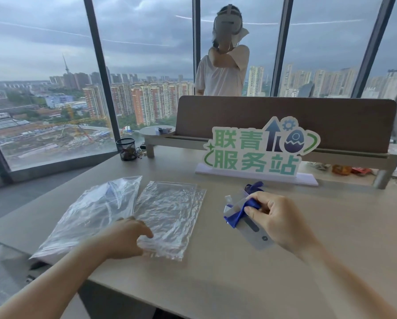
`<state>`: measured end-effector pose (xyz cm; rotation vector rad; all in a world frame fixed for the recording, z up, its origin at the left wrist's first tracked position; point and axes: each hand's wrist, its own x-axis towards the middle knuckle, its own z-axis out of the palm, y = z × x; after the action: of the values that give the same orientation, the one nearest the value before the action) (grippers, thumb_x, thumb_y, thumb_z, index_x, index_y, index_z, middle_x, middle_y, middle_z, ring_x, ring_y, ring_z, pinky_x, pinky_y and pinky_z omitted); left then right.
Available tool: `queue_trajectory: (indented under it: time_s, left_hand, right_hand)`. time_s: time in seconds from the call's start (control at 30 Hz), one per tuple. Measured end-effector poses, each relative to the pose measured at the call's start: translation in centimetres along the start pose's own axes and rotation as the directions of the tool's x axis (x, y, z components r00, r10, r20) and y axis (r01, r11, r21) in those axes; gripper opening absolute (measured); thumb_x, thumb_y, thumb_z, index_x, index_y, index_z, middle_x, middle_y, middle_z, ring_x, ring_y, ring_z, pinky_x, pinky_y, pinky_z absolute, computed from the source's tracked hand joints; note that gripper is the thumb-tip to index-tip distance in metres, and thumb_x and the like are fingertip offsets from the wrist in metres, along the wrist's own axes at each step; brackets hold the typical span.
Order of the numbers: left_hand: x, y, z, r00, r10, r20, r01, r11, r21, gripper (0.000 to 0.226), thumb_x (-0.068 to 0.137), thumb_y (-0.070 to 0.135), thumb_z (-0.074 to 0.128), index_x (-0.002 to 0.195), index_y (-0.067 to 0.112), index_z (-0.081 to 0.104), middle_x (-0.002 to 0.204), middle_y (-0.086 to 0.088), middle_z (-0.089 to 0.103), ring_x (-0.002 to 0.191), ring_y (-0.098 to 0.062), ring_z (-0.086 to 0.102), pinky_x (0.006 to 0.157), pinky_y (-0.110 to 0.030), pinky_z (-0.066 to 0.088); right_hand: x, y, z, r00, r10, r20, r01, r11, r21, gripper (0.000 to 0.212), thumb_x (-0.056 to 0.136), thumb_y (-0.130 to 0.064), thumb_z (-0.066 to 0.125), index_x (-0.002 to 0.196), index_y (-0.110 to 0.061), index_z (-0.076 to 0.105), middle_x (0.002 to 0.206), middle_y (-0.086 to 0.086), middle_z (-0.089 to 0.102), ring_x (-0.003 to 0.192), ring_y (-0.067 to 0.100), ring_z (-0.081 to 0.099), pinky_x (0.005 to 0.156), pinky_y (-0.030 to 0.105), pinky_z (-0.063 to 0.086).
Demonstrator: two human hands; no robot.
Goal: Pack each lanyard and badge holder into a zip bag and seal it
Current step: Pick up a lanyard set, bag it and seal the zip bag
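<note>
A small stack of clear zip bags (169,215) lies flat on the beige desk (227,272). My left hand (126,238) rests on the stack's near left corner, fingers curled at its edge. To its left lies a larger clear bag (89,212) holding more plastic. My right hand (278,217) pinches a blue lanyard (236,215) wound around a clear badge holder (252,229), lifted slightly over the desk. More blue lanyard (253,186) lies just behind it.
A green and white standing sign (255,155) stands behind the work area. A brown divider with a shelf (285,120) runs along the back. A black mesh pen cup (126,149) sits at the far left. A person (222,72) stands beyond the divider by the windows.
</note>
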<state>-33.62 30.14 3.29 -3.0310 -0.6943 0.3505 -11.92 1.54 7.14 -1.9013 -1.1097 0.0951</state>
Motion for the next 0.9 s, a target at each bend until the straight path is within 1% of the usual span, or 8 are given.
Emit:
queue_trajectory:
  time_s: [0.1, 0.2, 0.37, 0.5, 0.63, 0.73, 0.8, 0.9]
  left_hand:
    - [0.6, -0.3, 1.0, 0.989, 0.055, -0.14, -0.041, 0.994, 0.102, 0.035, 0.086, 0.049, 0.054, 0.12, 0.041, 0.059, 0.127, 0.022, 0.059, 0.119, -0.005, 0.046, 0.101, -0.026, 0.031]
    - [1.4, -0.5, 1.7, 0.967, 0.139, -0.215, -0.108, 0.983, 0.15, 0.027, 0.092, 0.047, 0.046, 0.107, 0.038, 0.066, 0.11, 0.021, 0.067, 0.105, -0.005, 0.053, 0.092, -0.023, 0.033]
    - [2.5, 0.7, 1.3, 0.887, 0.249, -0.389, -0.165, 0.957, 0.237, 0.02, 0.087, 0.03, 0.055, 0.069, 0.023, 0.061, 0.066, 0.009, 0.064, 0.063, -0.011, 0.061, 0.065, -0.021, 0.038]
    - [3.1, 3.5, 1.0, 0.893, 0.225, -0.39, -0.21, 0.974, 0.082, 0.026, 0.091, 0.035, 0.044, 0.084, 0.024, 0.066, 0.083, 0.005, 0.07, 0.076, -0.017, 0.065, 0.066, -0.035, 0.052]
    - [3.3, 7.0, 0.6, 0.919, 0.213, -0.332, -0.266, 0.956, -0.125, 0.032, 0.089, 0.058, 0.048, 0.112, 0.042, 0.064, 0.11, 0.023, 0.066, 0.094, -0.007, 0.066, 0.077, -0.028, 0.051]
    - [3.7, 7.7, 0.7, 0.948, 0.176, -0.266, -0.226, 0.959, -0.172, 0.034, 0.093, 0.055, 0.039, 0.111, 0.04, 0.064, 0.114, 0.02, 0.066, 0.096, -0.008, 0.063, 0.08, -0.033, 0.052]
    - [3.9, 7.5, 1.0, 0.957, 0.149, -0.247, -0.189, 0.971, -0.146, 0.032, 0.09, 0.055, 0.044, 0.108, 0.04, 0.065, 0.112, 0.02, 0.066, 0.092, -0.005, 0.062, 0.077, -0.029, 0.052]
    - [3.7, 7.6, 1.5, 0.962, 0.118, -0.247, -0.156, 0.977, -0.143, 0.034, 0.08, 0.061, 0.05, 0.104, 0.042, 0.066, 0.106, 0.021, 0.064, 0.086, -0.004, 0.062, 0.069, -0.025, 0.049]
  right_hand:
    - [0.0, -0.1, 0.4, 1.0, -0.016, 0.015, 0.016, 1.0, 0.016, 0.011, 0.091, -0.023, 0.062, 0.087, -0.032, 0.068, 0.07, 0.01, 0.069, 0.07, 0.033, 0.061, 0.055, 0.036, 0.05]
    - [-0.2, 0.1, 0.3, 0.999, -0.016, 0.036, 0.014, 0.999, 0.029, 0.007, 0.09, -0.026, 0.061, 0.089, -0.028, 0.068, 0.071, 0.013, 0.069, 0.068, 0.035, 0.059, 0.055, 0.043, 0.05]
    - [-0.5, 0.8, -0.9, 0.999, 0.044, 0.011, -0.044, 0.995, 0.089, 0.008, 0.091, -0.019, 0.064, 0.088, -0.023, 0.07, 0.075, 0.014, 0.071, 0.061, 0.015, 0.054, 0.057, 0.033, 0.047]
    - [-0.7, 1.3, -1.6, 0.998, 0.061, 0.001, -0.06, 0.989, 0.135, 0.008, 0.091, -0.016, 0.065, 0.088, -0.02, 0.071, 0.078, 0.013, 0.072, 0.065, 0.016, 0.057, 0.063, 0.033, 0.045]
    - [-1.0, 1.7, -1.9, 0.997, 0.076, 0.002, -0.075, 0.987, 0.144, 0.01, 0.091, -0.017, 0.065, 0.087, -0.022, 0.071, 0.078, 0.01, 0.073, 0.067, 0.018, 0.06, 0.065, 0.036, 0.046]
    - [-1.3, 2.0, -2.3, 0.997, 0.083, -0.006, -0.081, 0.985, 0.151, 0.011, 0.091, -0.015, 0.064, 0.087, -0.021, 0.072, 0.079, 0.007, 0.074, 0.068, 0.024, 0.063, 0.064, 0.036, 0.047]
    - [-1.5, 2.1, -2.6, 0.996, 0.088, -0.009, -0.086, 0.984, 0.159, 0.011, 0.092, -0.014, 0.064, 0.087, -0.021, 0.073, 0.079, 0.006, 0.074, 0.074, 0.03, 0.065, 0.065, 0.035, 0.048]
    - [-1.6, 2.0, -2.5, 0.995, 0.096, -0.004, -0.094, 0.982, 0.161, 0.012, 0.092, -0.015, 0.064, 0.088, -0.022, 0.073, 0.08, 0.006, 0.074, 0.07, 0.025, 0.064, 0.066, 0.034, 0.047]
